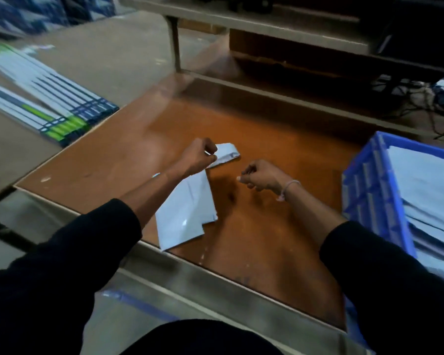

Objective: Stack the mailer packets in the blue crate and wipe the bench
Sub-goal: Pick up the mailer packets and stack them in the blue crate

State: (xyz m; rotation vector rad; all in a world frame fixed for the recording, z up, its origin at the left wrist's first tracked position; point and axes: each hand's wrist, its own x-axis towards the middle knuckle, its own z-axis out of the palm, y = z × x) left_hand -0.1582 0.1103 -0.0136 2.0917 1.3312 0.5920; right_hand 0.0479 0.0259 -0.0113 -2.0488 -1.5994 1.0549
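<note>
A white packet [226,153] is pinched by the left hand [198,156] mid-bench [280,139]; the right hand [260,176] is curled nearby. A blue crate [369,185] is seen at the right edge.

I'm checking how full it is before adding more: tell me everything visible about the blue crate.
The blue crate is moulded plastic with a ribbed, slotted side wall and a thick rim. It sits upright on the right end of the bench, partly cut off by the frame edge. White mailer packets lie flat inside, reaching near the rim. Neither hand touches it.
</note>
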